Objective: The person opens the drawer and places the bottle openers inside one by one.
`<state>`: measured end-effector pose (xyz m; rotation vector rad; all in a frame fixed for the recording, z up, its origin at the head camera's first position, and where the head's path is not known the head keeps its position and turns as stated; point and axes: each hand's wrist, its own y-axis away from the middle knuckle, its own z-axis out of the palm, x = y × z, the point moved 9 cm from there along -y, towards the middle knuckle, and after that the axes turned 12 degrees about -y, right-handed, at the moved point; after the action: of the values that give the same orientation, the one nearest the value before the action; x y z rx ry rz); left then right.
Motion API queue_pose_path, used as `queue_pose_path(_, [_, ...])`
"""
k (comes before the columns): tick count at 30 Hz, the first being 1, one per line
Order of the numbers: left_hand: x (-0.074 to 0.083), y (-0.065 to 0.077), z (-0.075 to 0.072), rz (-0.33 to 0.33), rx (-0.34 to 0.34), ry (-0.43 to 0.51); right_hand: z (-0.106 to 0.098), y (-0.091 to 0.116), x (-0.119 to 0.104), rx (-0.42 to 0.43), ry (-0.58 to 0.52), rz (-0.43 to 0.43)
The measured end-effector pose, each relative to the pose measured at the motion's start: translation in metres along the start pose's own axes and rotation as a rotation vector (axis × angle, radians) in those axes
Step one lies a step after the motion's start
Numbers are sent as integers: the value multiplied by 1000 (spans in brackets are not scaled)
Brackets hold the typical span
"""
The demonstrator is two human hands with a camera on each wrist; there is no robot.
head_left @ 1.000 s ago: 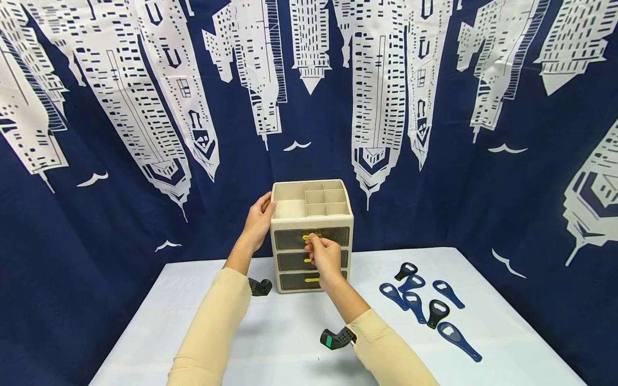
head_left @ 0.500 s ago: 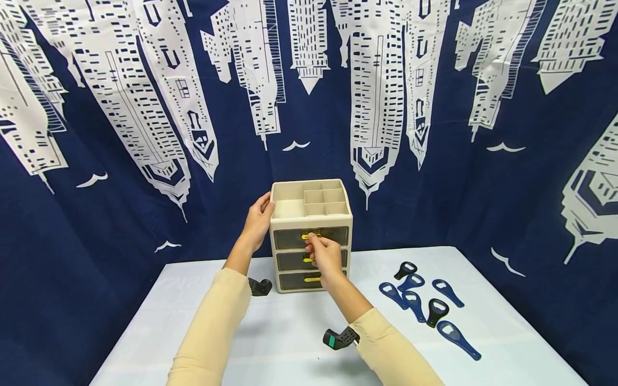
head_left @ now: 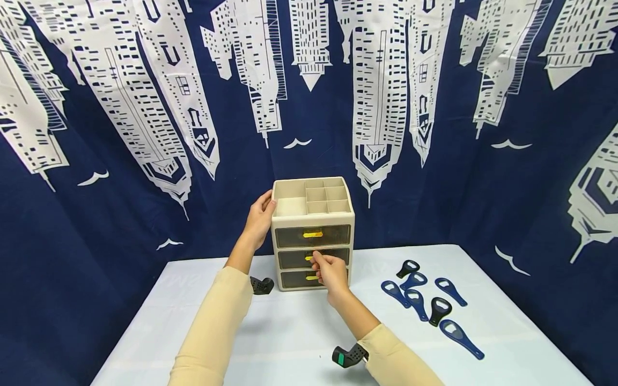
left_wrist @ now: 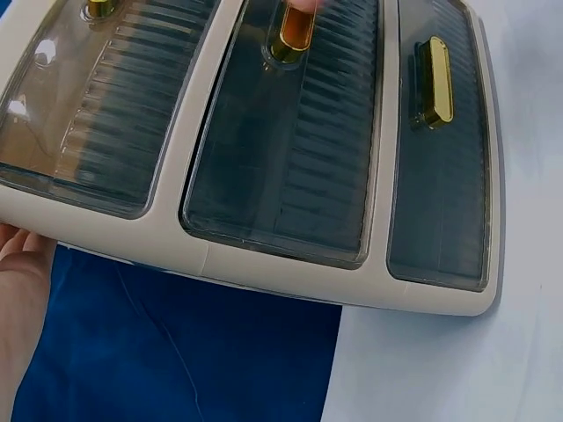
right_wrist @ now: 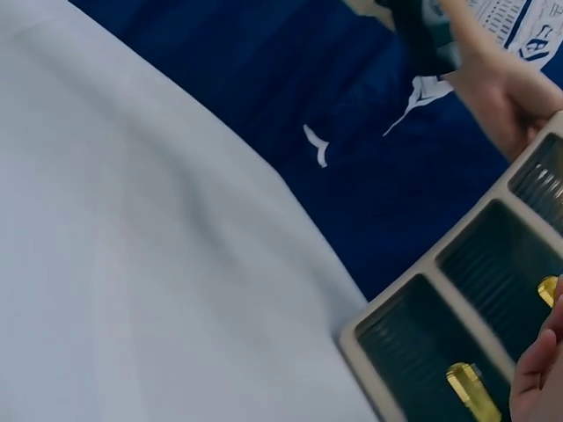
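Note:
A cream desktop drawer organizer [head_left: 314,219] stands at the back of the table, with three dark see-through drawers and gold handles. My left hand [head_left: 259,219] holds its upper left side, thumb near the front corner; in the left wrist view part of that hand [left_wrist: 22,272] shows beside the frame. My right hand [head_left: 332,272] is at the middle drawer [head_left: 292,260], thumb and fingertips pinching its gold handle [left_wrist: 292,33]. All the drawers are closed. The upper handle [head_left: 313,234] is uncovered, and the lower handle [left_wrist: 437,81] shows below in the left wrist view.
Several blue and black bottle openers [head_left: 458,338] lie on the right of the white table [head_left: 203,311]. Behind the organizer hangs a dark blue curtain [head_left: 241,177] with white buildings. The organizer's top has open compartments [head_left: 289,206]. Black wrist-camera mounts [head_left: 348,356] jut from the sleeves.
My right hand has left the top drawer's handle and moved down to the middle one. The left hand stays on the organizer's side. The drawers look unchanged.

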<state>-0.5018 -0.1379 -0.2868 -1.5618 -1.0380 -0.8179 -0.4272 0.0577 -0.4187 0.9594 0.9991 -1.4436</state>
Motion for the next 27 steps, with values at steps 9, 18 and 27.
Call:
queue_pose_path(9, [1,0,0,-7,5,-7,-3,-5,18,15,-125,34])
queue_pose_path(18, [1,-1,0,-3,12,4,-2,-7,22,24,-186,28])
queue_pose_path(27, [1,-1,2,0,5,13,-4,-4,22,26,-148,13])
